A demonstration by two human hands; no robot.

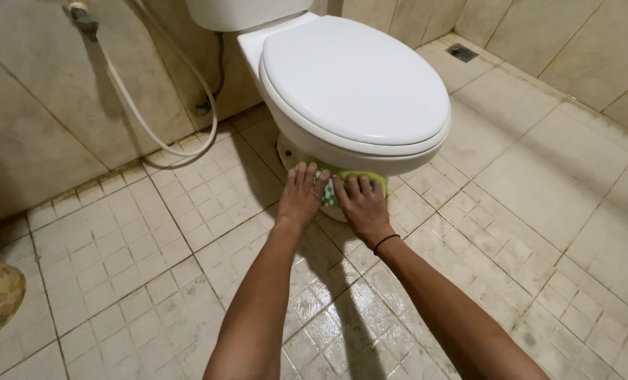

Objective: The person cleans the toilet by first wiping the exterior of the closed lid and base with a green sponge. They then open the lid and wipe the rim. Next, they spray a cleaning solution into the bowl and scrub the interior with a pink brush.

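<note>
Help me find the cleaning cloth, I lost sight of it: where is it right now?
The green cloth is at the centre of the head view, pressed against the toilet base under the bowl by the left hand and right hand.

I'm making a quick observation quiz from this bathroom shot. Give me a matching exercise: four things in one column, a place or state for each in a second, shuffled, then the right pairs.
Things:
1. toilet lid
2. green cloth
3. spray hose
4. floor drain

Places or states:
A. hangs in a loop along the wall tiles
B. shut, down on the bowl
C. set in the far corner of the floor
D. pressed against the toilet base under the left hand and right hand

Pairs: 1-B, 2-D, 3-A, 4-C
</note>
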